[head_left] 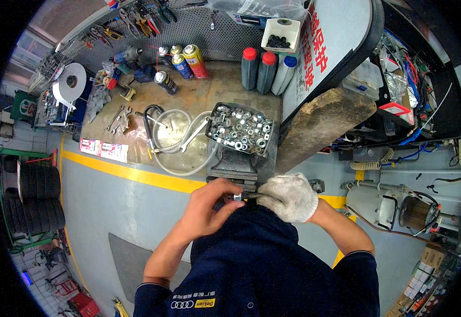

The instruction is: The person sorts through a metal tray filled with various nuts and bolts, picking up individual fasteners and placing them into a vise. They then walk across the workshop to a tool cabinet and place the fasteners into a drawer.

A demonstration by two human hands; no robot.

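Observation:
My bare left hand (207,205) is closed, with a small shiny metal nut (238,197) pinched between thumb and fingers. My right hand (292,197), in a white knit glove, is closed round a dark, slim rod-like tool (251,195). The tool's tip points left and meets the nut or lies right beside it; its exact kind is unclear. Both hands are close together before my chest, just this side of a bench vise (234,166). Behind the vise sits a dark box (274,138) full of loose nuts.
On the workbench (204,87) lie a coiled clear hose (180,172), an open-end wrench (194,135) and smaller wrenches (116,119). Spray cans (195,61) and capped bottles (249,70) stand farther back. A thick wooden beam (325,119) slants along the right.

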